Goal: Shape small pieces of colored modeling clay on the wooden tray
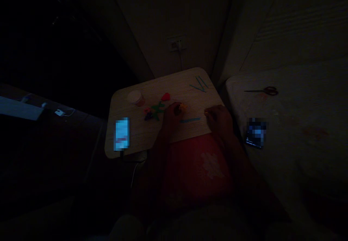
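Observation:
The light is very dim. My left hand (172,113) is closed on a yellow-orange lump with a ragged, flower-like edge (183,107), probably modelling clay. At the right of the small table (130,150), my right hand (219,117) pinches a tiny orange bit (206,113). Between the hands lies a flat blue strip (190,120). Left of my left hand are green pieces (157,108), touching or close to a small pink and dark blue bunch (147,113). A red lump (165,96) sits just beyond them.
A lidded tub (136,98) stands at the table's back left, with a lit phone (121,134) at the front left. Several thin blue-green strips (199,83) lie back right. Scissors (268,90) and another lit device (256,133) rest on the surface to the right.

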`<state>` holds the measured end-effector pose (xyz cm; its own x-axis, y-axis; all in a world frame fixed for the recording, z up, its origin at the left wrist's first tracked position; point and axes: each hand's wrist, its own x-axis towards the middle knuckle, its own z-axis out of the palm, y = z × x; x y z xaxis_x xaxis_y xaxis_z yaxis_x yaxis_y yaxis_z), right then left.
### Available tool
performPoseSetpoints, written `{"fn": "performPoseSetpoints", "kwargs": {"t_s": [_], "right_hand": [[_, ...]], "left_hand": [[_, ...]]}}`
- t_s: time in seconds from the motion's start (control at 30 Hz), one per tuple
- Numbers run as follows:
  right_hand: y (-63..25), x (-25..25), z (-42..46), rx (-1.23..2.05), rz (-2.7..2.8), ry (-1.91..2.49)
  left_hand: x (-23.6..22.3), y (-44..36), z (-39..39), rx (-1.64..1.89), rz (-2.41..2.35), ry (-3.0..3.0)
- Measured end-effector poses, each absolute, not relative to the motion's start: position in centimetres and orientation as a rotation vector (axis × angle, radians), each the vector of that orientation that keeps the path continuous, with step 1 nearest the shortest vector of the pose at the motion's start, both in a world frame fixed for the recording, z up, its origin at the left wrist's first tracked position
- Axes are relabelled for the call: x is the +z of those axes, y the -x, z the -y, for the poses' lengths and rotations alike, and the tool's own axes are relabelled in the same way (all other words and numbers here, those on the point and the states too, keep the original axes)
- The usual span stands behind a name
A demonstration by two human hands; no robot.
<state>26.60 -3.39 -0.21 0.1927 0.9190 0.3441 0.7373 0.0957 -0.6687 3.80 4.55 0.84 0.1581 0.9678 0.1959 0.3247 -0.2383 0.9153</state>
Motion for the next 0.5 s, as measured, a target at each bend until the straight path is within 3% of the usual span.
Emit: {"fn": "performPoseSetpoints", "kwargs": {"t_s": [0.5], "right_hand": [[-22.1,-0.2,1.4,0.898,1.1,1.302]], "left_hand": [[-0.2,-3.9,-4.5,1.144,-1.085,-1.303]]}}
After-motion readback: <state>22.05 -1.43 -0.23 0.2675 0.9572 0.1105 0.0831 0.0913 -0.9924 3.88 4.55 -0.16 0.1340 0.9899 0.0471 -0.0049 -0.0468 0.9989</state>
